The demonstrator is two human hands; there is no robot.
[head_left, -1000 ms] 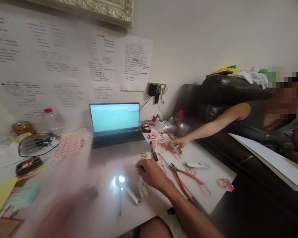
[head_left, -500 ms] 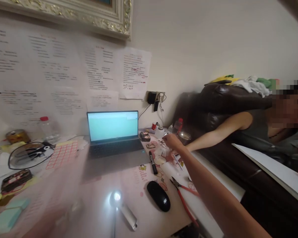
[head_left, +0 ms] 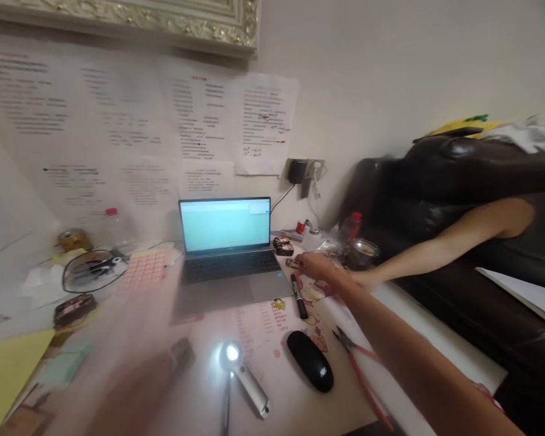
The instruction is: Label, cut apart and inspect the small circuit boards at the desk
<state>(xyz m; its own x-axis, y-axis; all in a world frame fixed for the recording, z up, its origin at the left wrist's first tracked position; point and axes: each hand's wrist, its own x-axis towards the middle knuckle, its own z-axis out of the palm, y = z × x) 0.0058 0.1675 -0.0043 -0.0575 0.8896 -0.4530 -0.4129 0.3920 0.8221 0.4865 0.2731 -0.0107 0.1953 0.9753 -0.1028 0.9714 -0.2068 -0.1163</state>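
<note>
The right hand [head_left: 315, 267], fingers [head_left: 301, 259] curled together, sits near a slim black marker [head_left: 299, 296]; any pinch is hidden.

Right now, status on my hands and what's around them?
Right hand at the desk, just above a black marker, grip unclear. Left hand blurred, lower left. Co-worker's arm reaching in beside right hand.

Narrow gap between marker [head_left: 299, 296] and mouse [head_left: 309, 361]

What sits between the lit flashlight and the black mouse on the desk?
In the head view, no object stands between the lit flashlight and the black mouse; only the pink-printed sheet shows there, with a small pink dot on it.
</note>
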